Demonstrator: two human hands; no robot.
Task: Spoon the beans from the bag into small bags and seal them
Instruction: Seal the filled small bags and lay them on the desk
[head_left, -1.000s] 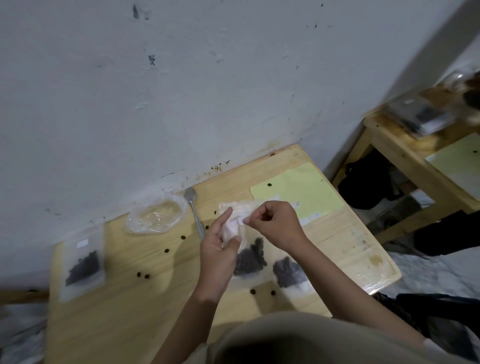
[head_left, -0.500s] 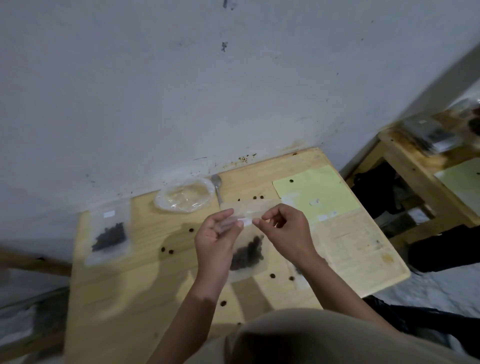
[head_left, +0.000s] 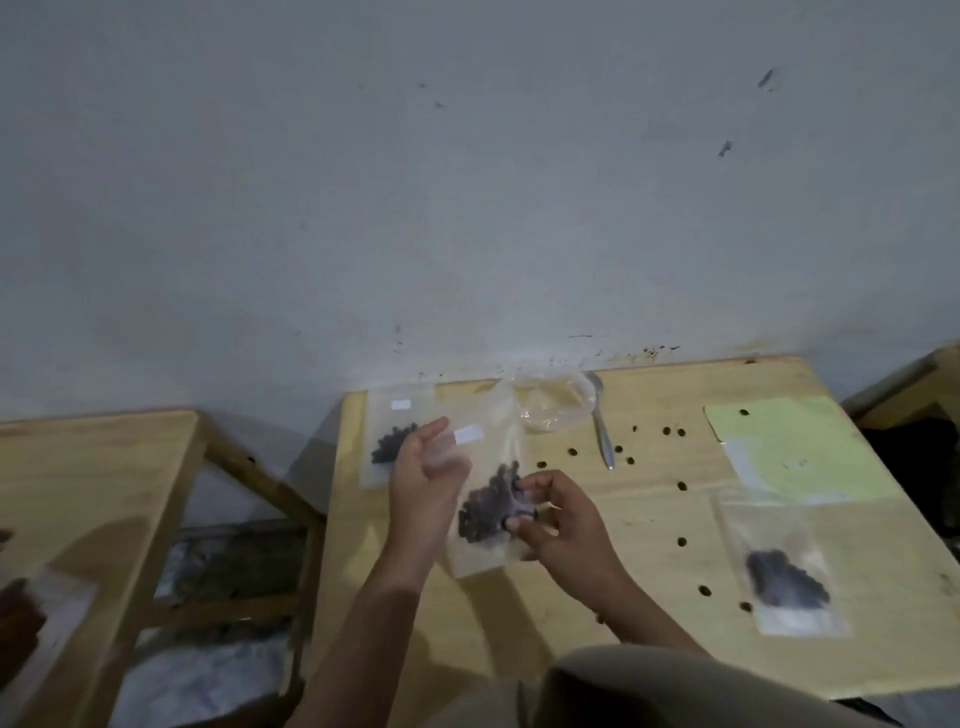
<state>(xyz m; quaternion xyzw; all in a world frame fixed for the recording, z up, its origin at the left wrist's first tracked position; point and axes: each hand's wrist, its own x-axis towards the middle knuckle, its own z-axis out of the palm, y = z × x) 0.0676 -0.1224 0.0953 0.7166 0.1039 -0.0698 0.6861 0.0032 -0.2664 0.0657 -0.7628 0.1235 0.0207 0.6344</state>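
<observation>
The wooden table (head_left: 649, 649) stands against the wall, its near edge cut off by the person's clothing. Above its left half a small clear bag (head_left: 485, 499) is held up, blurred by motion, long axis running from the wall toward the person, its white label at the far end, dark beans (head_left: 485, 512) bunched in the lower half. The left hand (head_left: 423, 486) has its fingers loosely spread against the bag's left side; whether it grips I cannot tell. The right hand (head_left: 553, 519) pinches the bag's right edge. Behind the left hand, a filled bag (head_left: 397, 431) lies partly hidden. Another filled bag (head_left: 784, 566) lies to the right. A crumpled clear bag (head_left: 556, 402) and spoon (head_left: 602, 426) sit by the wall; loose beans (head_left: 681, 486) dot the tabletop.
</observation>
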